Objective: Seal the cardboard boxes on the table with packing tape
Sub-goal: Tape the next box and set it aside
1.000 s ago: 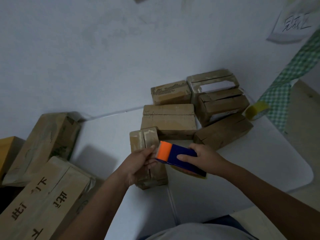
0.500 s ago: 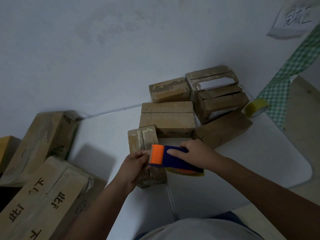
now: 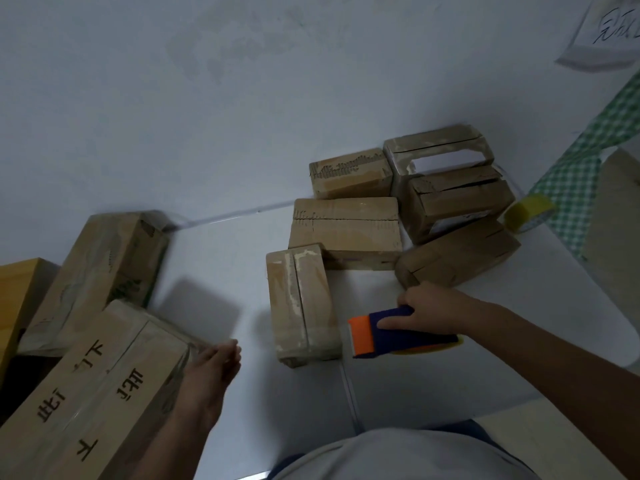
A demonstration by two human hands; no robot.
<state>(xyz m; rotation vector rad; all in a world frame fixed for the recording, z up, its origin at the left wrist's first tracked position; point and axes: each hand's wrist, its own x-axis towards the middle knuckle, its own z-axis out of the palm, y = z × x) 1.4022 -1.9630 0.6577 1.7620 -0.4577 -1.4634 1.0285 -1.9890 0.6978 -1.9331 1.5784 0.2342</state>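
A: Far left?

B: Smooth yellow-orange block [image 3: 17,299] at the edge, then two long rectangular cartons: a scuffed one with greenish print [image 3: 100,271] leaning back, and a big carton with dark characters [image 3: 97,386], glossy with clear tape.

A: And the left hand [image 3: 211,372]?

B: Fingers straight and together, gripping nothing, just beside that big carton's corner, over the smooth white table [image 3: 214,258].

A: Middle?

B: Small cardboard box [image 3: 301,303], rough brown, lengthwise flap seam with pale torn patches, lying flat on the table. Behind it a wider box [image 3: 346,230] with ragged corrugated edges, touching.

A: Right side?

B: Right hand [image 3: 429,313] curled round the tape dispenser [image 3: 398,336], blue body, orange front, just right of the small box, not touching. Further back a cluster of worn boxes [image 3: 450,188], one with an open window. Yellowish tape roll [image 3: 528,211] at the table edge, beside green checked cloth [image 3: 581,168]
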